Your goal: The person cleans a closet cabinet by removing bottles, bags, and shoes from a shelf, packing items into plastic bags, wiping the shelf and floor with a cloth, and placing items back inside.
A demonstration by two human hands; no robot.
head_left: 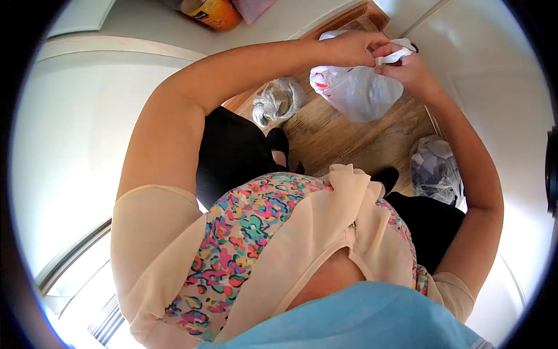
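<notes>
A whitish, see-through plastic bag point(363, 96) with red print on its left side hangs above the wooden floor, its lower part rounded and bulging. My left hand point(357, 49) pinches the gathered top of the bag. Close against it, my right hand point(410, 71) has its thumb and fingers closed on the twisted white handles. The two hands meet at the handles, and some fingertips hide behind the plastic. What the bag contains cannot be made out.
A grey, fluffy bundle point(279, 102) lies on the wooden floor point(331, 139) near my foot. A clear plastic bag of dark stuff point(436, 168) stands by the right wall. A yellow-orange container point(212, 13) is at the upper left. White panels rise on both sides.
</notes>
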